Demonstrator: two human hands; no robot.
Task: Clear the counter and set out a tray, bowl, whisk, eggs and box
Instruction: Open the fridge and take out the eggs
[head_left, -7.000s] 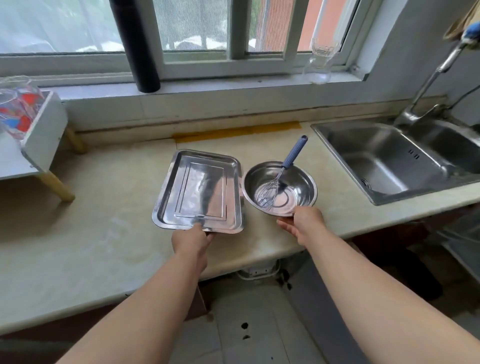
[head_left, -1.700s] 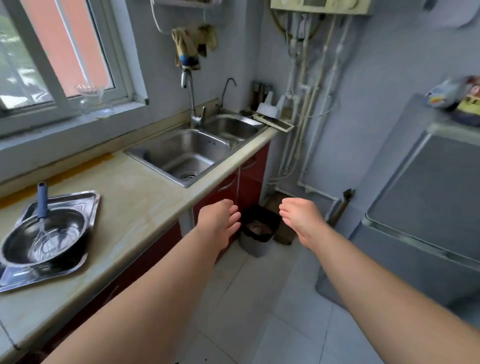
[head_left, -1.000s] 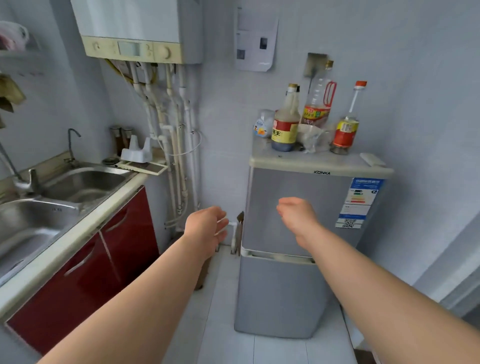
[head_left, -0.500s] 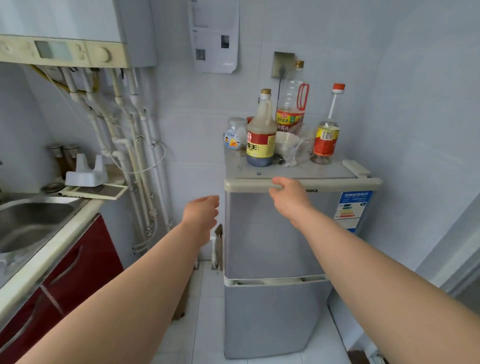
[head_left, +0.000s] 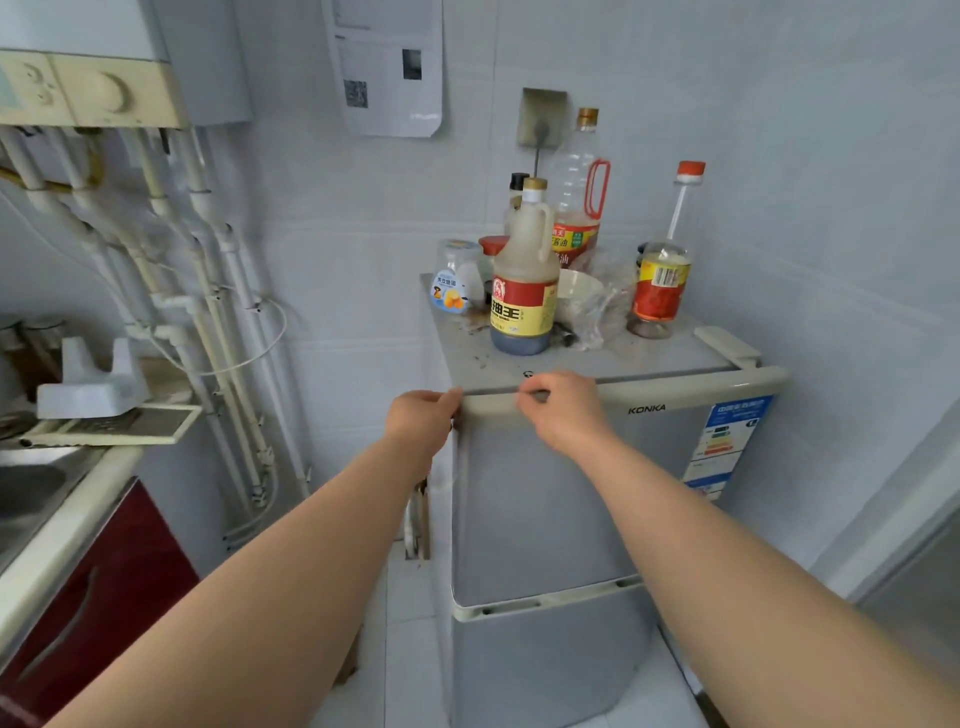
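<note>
Both hands on the fridge's top door edge, mid-frame.
The left hand (head_left: 422, 422), free a moment ago, now joins the right hand (head_left: 563, 408); fingers curl over the fridge (head_left: 540, 514) trim.

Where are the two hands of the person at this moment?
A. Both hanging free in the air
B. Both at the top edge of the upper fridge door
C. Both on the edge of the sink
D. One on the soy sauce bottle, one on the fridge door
B: the left hand is at the left corner of the top edge of the upper fridge door, and the right hand curls over that same edge, with neither touching the bottles above.
</note>
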